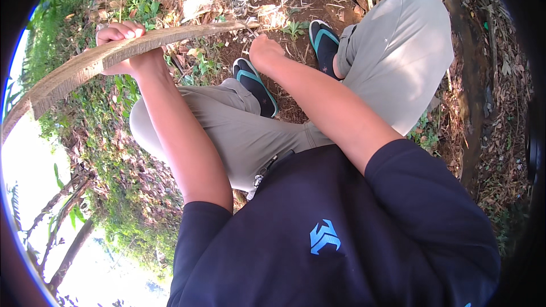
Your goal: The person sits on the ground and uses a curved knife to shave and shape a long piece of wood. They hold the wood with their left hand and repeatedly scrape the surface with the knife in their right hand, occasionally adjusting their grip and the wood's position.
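Observation:
A long, rough wooden plank point(114, 52) reaches from the left rim to the middle of the upper view, bent by the lens. My left hand point(120, 37) is wrapped round it, fingers over the far edge and the palm side partly behind the wood. Close to the plank's right end, my right hand point(266, 51) is closed, its back toward me. A thin, dark piece shows between that hand and the plank's tip, too small to name. My right fingers are mostly hidden from this side.
I squat with knees apart in grey trousers point(392, 51). My dark, teal-edged shoes point(256, 88) stand on bare soil with dry leaves point(187, 5) and low plants. To the right lies a long dark trunk or root point(475, 108). Branches point(71, 250) stand at the lower left.

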### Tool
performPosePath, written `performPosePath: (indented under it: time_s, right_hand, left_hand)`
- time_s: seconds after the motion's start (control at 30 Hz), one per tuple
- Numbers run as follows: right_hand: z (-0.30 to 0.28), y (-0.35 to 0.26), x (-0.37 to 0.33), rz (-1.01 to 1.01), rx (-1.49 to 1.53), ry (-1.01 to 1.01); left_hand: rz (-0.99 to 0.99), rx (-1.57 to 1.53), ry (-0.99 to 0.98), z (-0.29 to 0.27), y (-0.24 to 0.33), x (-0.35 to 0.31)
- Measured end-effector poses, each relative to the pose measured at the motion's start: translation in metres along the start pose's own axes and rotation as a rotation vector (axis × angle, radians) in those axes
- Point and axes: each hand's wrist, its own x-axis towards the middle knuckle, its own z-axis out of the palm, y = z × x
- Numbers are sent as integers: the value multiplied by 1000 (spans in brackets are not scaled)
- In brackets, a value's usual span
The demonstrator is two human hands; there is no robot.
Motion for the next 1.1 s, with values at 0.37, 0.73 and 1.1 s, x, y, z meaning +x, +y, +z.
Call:
performPosePath:
  time_s: [0.37, 0.73, 1.1]
  right_hand:
    - [38, 35, 67, -180, -67, -81]
    - [35, 37, 65, -116, -84, -84]
    - [1, 27, 9, -350, -246, -162]
  left_hand:
    - [11, -27, -138, 13, -6, -9]
    - [22, -4, -396, 17, -5, -15]
    - [20, 83, -121, 15, -1, -17]
